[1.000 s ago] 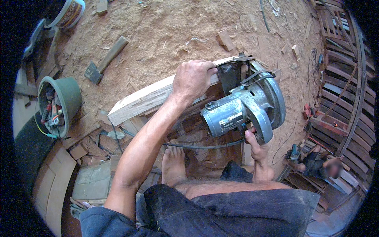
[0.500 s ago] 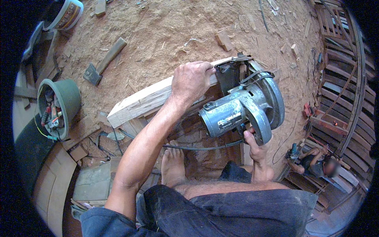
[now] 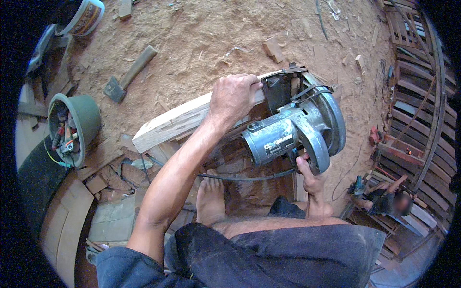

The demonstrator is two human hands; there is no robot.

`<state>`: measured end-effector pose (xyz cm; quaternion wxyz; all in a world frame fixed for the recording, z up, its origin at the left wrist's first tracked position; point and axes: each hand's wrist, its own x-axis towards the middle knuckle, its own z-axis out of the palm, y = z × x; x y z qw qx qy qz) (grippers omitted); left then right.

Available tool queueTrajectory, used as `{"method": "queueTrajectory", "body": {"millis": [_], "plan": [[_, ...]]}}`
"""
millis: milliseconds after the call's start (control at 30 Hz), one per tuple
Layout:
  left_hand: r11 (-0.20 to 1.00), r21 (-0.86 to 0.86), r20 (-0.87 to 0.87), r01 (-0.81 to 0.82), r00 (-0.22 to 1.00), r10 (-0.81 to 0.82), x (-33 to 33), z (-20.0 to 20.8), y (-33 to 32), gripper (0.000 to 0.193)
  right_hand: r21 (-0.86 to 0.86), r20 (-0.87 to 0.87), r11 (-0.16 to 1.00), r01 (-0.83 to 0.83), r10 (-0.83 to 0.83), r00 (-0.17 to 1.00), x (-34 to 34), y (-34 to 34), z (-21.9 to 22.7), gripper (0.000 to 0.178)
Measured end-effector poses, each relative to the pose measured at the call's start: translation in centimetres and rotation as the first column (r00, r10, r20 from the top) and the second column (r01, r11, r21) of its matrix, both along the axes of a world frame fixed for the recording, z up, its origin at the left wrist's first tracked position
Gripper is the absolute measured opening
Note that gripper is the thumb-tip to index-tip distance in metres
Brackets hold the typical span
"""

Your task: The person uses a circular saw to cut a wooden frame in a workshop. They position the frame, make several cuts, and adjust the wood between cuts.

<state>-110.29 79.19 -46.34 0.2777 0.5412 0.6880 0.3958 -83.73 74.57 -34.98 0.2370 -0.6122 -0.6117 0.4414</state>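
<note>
A worn blue circular saw [image 3: 276, 137] rests with its base plate at the right end of a pale wooden beam [image 3: 163, 122]. Around the saw's rear handle my right hand [image 3: 311, 174] is closed, fingers near the trigger. My left hand [image 3: 234, 96] is wrapped over the beam's top, just left of the base plate, pressing on the wood. Its fingertips on the far side are partly hidden. The saw's blade is hidden by the guard. A dark power cord [image 3: 249, 179] runs leftward below the saw, past my bare foot [image 3: 210, 197].
Sawdust covers the ground, with wood offcuts [image 3: 272, 50] and a hatchet [image 3: 126, 79] lying on it. At left stands a green bucket [image 3: 91, 122] of tools; a white bucket [image 3: 89, 19] is farther back. Another person [image 3: 391, 199] works at lower right beside stacked curved wooden pieces [image 3: 418, 115].
My hands, the saw and the beam hold nearly the same place. The view shifts slightly, and the other person at right has moved an arm.
</note>
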Motion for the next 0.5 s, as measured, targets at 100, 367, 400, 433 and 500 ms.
{"method": "queueTrajectory", "body": {"millis": [100, 367, 400, 433, 500], "plan": [[1.0, 0.005, 0.007, -0.002, 1.0, 0.002, 0.02, 0.04, 0.0, 0.018, -0.001, 0.001, 1.0, -0.008, 0.008, 1.0, 0.22, 0.04, -0.2, 0.014], [1.0, 0.007, -0.001, -0.009, 1.0, 0.009, 0.24, 0.29, -0.22, 0.018, -0.022, 0.008, 0.999, -0.035, 0.035, 0.999, 0.59, 0.1, -0.28, 0.014], [1.0, 0.001, -0.002, -0.012, 1.0, 0.012, 0.28, 0.31, -0.25, 0.018, -0.025, 0.0, 0.999, -0.028, 0.028, 1.0, 0.54, 0.09, -0.27, 0.014], [1.0, -0.005, -0.002, -0.014, 1.0, 0.014, 0.36, 0.32, -0.28, 0.018, -0.018, -0.001, 0.999, -0.034, 0.034, 0.999, 0.49, 0.07, -0.26, 0.014], [1.0, -0.006, -0.002, -0.021, 1.0, 0.021, 0.49, 0.3, -0.31, 0.017, 0.002, 0.001, 0.999, -0.046, 0.046, 0.999, 0.41, 0.03, -0.23, 0.014]]}}
